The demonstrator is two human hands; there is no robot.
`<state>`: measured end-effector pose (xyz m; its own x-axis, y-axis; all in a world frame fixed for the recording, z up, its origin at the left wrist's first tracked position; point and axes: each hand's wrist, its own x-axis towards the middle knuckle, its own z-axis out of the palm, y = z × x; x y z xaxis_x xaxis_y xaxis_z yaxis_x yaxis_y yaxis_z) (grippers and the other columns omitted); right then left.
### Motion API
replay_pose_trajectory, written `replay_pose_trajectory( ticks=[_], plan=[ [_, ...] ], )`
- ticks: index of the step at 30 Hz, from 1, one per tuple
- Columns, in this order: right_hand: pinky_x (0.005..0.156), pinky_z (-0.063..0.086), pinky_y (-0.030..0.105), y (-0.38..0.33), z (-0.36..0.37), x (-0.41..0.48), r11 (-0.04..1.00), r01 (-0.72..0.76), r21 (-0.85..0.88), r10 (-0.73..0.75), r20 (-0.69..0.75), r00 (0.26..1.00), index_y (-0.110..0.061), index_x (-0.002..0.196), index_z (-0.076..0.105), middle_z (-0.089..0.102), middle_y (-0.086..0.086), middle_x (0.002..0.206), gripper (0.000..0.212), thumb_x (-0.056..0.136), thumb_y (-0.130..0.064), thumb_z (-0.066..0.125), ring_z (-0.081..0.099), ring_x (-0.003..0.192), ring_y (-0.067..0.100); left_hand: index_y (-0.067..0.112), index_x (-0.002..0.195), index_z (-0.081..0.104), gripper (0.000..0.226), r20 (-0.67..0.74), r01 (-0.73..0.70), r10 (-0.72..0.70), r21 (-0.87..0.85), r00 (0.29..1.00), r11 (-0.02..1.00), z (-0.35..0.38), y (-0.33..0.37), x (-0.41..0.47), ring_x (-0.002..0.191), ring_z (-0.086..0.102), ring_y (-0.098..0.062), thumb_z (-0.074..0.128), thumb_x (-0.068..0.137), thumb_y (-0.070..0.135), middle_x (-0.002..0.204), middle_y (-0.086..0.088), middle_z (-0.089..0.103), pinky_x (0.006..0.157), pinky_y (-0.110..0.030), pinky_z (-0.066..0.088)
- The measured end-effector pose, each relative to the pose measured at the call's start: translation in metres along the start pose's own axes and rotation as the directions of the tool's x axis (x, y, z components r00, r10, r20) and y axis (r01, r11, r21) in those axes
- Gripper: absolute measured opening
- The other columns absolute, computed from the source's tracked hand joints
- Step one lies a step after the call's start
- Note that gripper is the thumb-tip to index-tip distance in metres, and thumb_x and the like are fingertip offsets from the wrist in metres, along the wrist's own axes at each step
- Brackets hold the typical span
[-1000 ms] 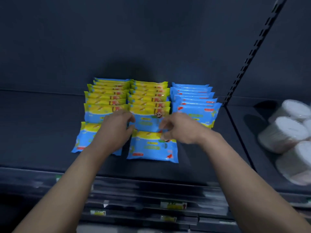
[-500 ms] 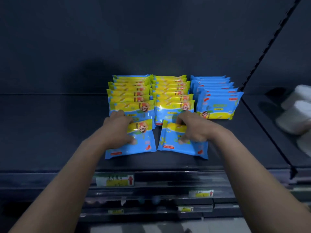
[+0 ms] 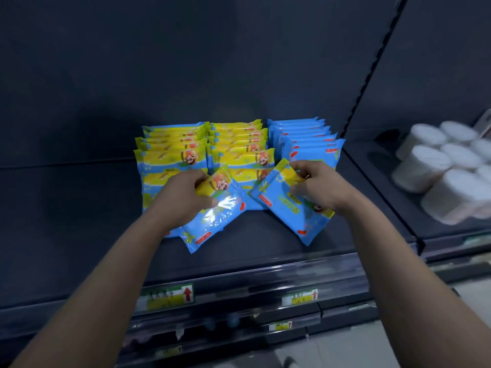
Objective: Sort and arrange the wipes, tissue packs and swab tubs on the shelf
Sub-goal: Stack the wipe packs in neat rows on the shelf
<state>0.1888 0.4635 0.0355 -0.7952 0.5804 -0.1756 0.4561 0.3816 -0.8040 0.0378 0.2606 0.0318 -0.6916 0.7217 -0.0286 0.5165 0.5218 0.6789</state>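
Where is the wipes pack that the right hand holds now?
In the head view, right of centre: the pack is tilted in the right hand, in front of the blue row.

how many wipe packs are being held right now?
2. The left hand grips the left-hand pack; the right hand grips the right-hand pack. Both are tilted, in front of the shelved rows. The hands may hide others.

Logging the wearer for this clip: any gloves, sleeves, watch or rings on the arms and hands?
No gloves: the left hand and the right hand are bare. The left forearm and the right forearm are bare to the picture's lower edge, with no sleeve in view. No watch, band or ring shows, though the light is dim.
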Motion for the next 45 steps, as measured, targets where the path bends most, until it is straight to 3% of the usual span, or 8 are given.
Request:
replay_pose_trajectory(
  ticks=[3, 8, 18, 22, 28, 33, 38, 45],
  plan=[
    [0.054, 0.041, 0.033, 0.003, -0.013, 0.000, 0.998, 0.019, -0.060, -0.021, -0.042, 0.999, -0.019, 0.088, 0.064, 0.055, 0.005, 0.077, 0.018, 0.080, -0.004, 0.061, 0.047, 0.060, 0.019, 0.010, 0.102, 0.059, 0.036, 0.005, -0.030, 0.030, 0.021, 1.000, 0.999, 0.008, 0.014, 0.005, 0.086, 0.057, -0.024, 0.078, 0.072, 0.015, 0.095, -0.005, 0.060, 0.076, -0.038, 0.047],
    [0.048, 0.042, 0.026, 0.008, -0.041, 0.006, 0.978, 0.025, -0.208, -0.051, -0.117, 0.992, -0.013, 0.082, 0.062, 0.052, -0.001, 0.071, 0.012, 0.074, -0.004, 0.063, 0.046, 0.057, 0.016, 0.017, 0.095, 0.056, 0.036, 0.046, -0.079, 0.077, 0.036, 0.996, 0.996, 0.026, 0.044, 0.019, 0.086, 0.057, -0.022, 0.081, 0.069, 0.022, 0.093, -0.001, 0.059, 0.068, -0.030, 0.041],
    [0.063, 0.040, 0.014, 0.033, -0.090, 0.031, 0.940, 0.115, -0.322, -0.152, -0.091, 0.984, -0.014, 0.098, 0.067, 0.064, -0.001, 0.091, 0.029, 0.072, -0.003, 0.072, 0.058, 0.083, 0.011, 0.011, 0.106, 0.063, 0.036, 0.180, -0.102, 0.083, 0.097, 0.980, 0.990, 0.067, 0.094, 0.044, 0.106, 0.059, -0.023, 0.077, 0.074, 0.017, 0.110, -0.006, 0.064, 0.089, -0.040, 0.048],
    [0.068, 0.046, 0.020, 0.031, -0.097, 0.042, 0.941, 0.177, -0.290, -0.193, -0.026, 0.981, -0.019, 0.088, 0.065, 0.065, -0.003, 0.086, 0.025, 0.072, -0.001, 0.072, 0.058, 0.078, 0.011, 0.011, 0.103, 0.063, 0.033, 0.174, -0.118, 0.086, 0.185, 0.981, 0.976, 0.069, 0.099, 0.047, 0.083, 0.055, -0.017, 0.076, 0.074, 0.018, 0.086, 0.005, 0.060, 0.071, -0.031, 0.045],
    [0.067, 0.052, 0.031, 0.027, -0.091, 0.060, 0.956, 0.234, -0.179, -0.223, 0.078, 0.972, -0.026, 0.081, 0.064, 0.063, -0.003, 0.079, 0.030, 0.073, 0.003, 0.065, 0.056, 0.068, 0.011, 0.015, 0.108, 0.063, 0.035, 0.158, -0.063, 0.035, 0.175, 0.987, 0.983, 0.066, 0.094, 0.044, 0.092, 0.057, -0.017, 0.075, 0.075, 0.017, 0.101, 0.001, 0.060, 0.079, -0.034, 0.048],
    [0.064, 0.045, 0.034, 0.022, -0.106, 0.067, 0.985, 0.171, 0.001, -0.171, 0.028, 0.985, -0.002, 0.082, 0.061, 0.055, 0.005, 0.072, 0.017, 0.066, -0.006, 0.067, 0.051, 0.064, 0.018, 0.016, 0.097, 0.061, 0.020, 0.113, -0.053, 0.036, 0.146, 0.993, 0.988, 0.067, 0.097, 0.045, 0.079, 0.054, -0.018, 0.066, 0.078, 0.016, 0.089, 0.000, 0.057, 0.065, -0.033, 0.043],
    [0.063, 0.047, 0.030, 0.035, -0.124, 0.065, 0.929, 0.080, 0.362, -0.025, -0.154, 0.988, -0.014, 0.074, 0.052, 0.061, 0.005, 0.072, 0.015, 0.066, -0.006, 0.062, 0.059, 0.067, 0.021, 0.012, 0.087, 0.058, 0.021, -0.032, -0.036, 0.033, -0.087, 0.999, 0.996, 0.070, 0.098, 0.052, 0.067, 0.048, -0.014, 0.069, 0.071, 0.018, 0.076, -0.003, 0.055, 0.059, -0.034, 0.042],
    [0.051, 0.046, 0.023, 0.053, -0.111, 0.052, 0.871, -0.016, 0.492, 0.039, -0.037, 0.999, -0.022, 0.081, 0.062, 0.064, -0.001, 0.065, 0.030, 0.076, 0.008, 0.056, 0.057, 0.057, 0.016, 0.021, 0.094, 0.058, 0.029, -0.003, 0.058, -0.076, -0.624, 0.997, 0.779, 0.076, 0.108, 0.054, 0.079, 0.064, -0.012, 0.068, 0.078, 0.000, 0.095, 0.000, 0.067, 0.062, -0.025, 0.053]
  ],
)
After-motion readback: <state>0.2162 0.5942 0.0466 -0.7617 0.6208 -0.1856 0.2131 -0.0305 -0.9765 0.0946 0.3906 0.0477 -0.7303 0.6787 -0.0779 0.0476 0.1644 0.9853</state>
